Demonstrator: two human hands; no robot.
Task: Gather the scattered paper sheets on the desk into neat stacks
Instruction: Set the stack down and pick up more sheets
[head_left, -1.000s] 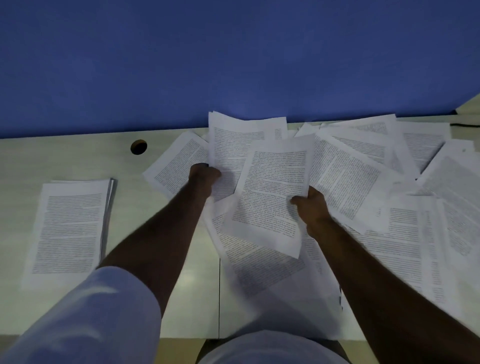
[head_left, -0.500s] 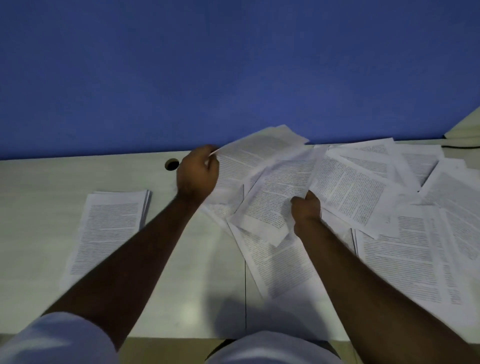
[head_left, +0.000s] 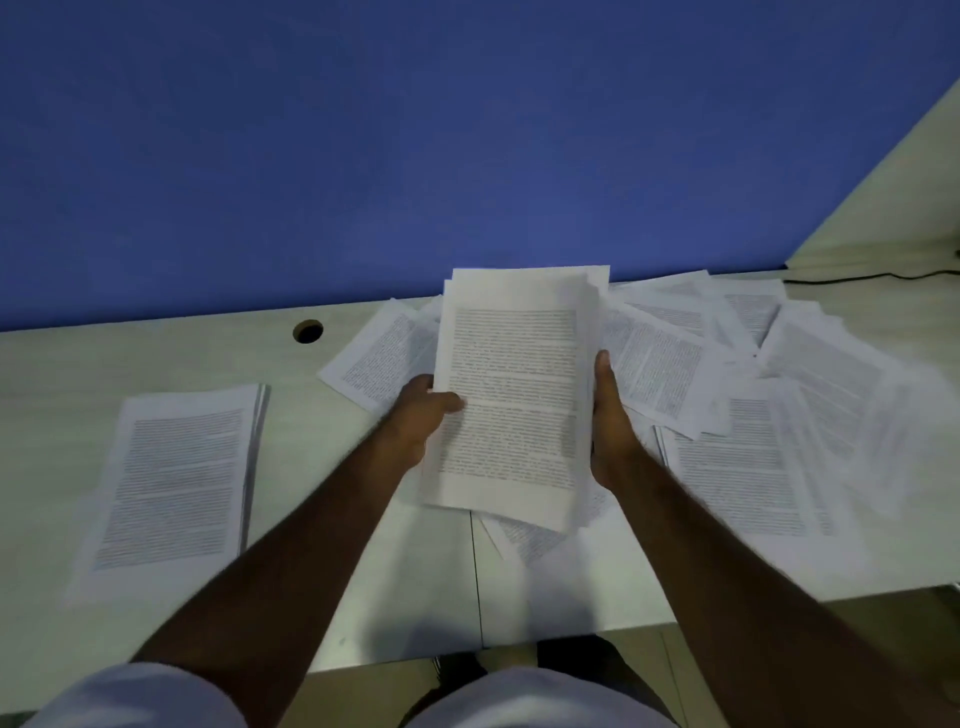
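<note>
You are holding a bundle of sheets (head_left: 511, 395) up off the desk (head_left: 62, 364), printed side toward you, between both hands. Your left hand (head_left: 421, 423) grips the bundle's left edge, thumb curled over the front of the top page and the other fingers hidden behind it. Your right hand (head_left: 610, 415) lies along the right edge with its fingers fairly straight and pressed against the side of the paper; how far they wrap behind the bundle cannot be told. The bundle's edges are not quite flush: a couple of pages stick out at the top and the lower right corner.

On the left of the desk lies a finished stack (head_left: 176, 483), squared up, printed side up, well apart from the bundle. Under and behind the bundle, and spreading to the right, loose sheets (head_left: 727, 415) overlap each other at different angles. One of them (head_left: 382, 358) pokes out just left of the bundle at a tilt, and another shows beneath the bundle's near edge.

A round cable hole (head_left: 307, 331) sits in the desk near the far edge, between the stack and the bundle. A blue wall (head_left: 415, 145) rises behind the desk, and a dark cable (head_left: 878, 277) runs along the far right corner.
</note>
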